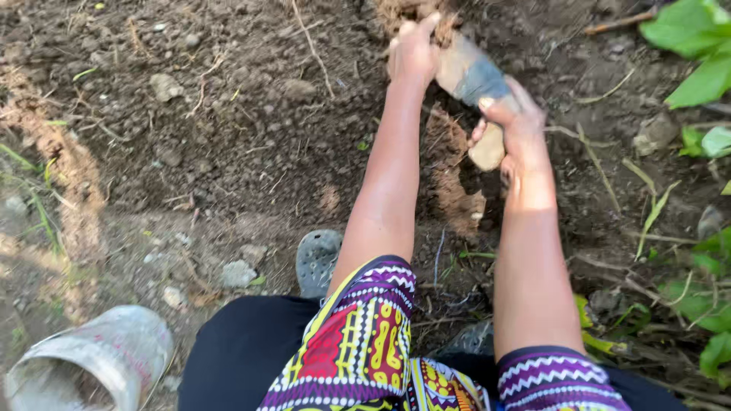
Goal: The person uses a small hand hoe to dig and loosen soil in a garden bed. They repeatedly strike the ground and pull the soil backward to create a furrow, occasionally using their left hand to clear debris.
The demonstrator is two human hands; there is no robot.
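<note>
Hoe blade (468, 74): grey metal, soil-smeared, wooden handle, perhaps short.

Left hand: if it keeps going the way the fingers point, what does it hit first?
Probably the clump of dry brown roots and soil right at the left hand's fingertips; depth is unclear.

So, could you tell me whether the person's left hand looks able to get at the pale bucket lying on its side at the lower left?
Probably not as things stand. The left hand is stretched forward into the soil beside the blade that the right hand grips, while the bucket lies behind, by the knee; nothing blocks it, but the arm would have to pull back.
</note>
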